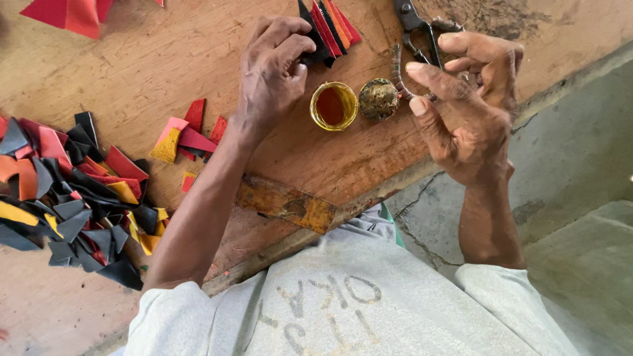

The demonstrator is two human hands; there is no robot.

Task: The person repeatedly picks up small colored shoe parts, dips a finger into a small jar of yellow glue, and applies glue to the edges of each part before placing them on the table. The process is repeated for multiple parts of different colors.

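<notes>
My left hand (271,69) rests on a wooden board (165,59), its fingers pinching a fanned stack of black, red and orange pointed pieces (330,26). Just right of it stands a small open yellow tin (333,105) holding reddish-brown glue, with its dirty lid (378,99) lying beside it. My right hand (465,99) hovers at the board's right edge, fingers spread and curled, holding nothing that I can make out. Scissors (415,23) lie under and beyond its fingers.
A heap of black, red, orange and yellow cut pieces (66,198) covers the board's left side. A few loose red and yellow pieces (181,135) lie in the middle, more red ones (72,13) at the top left. A rusty metal strip (283,203) lies near me. Concrete floor (573,165) at right.
</notes>
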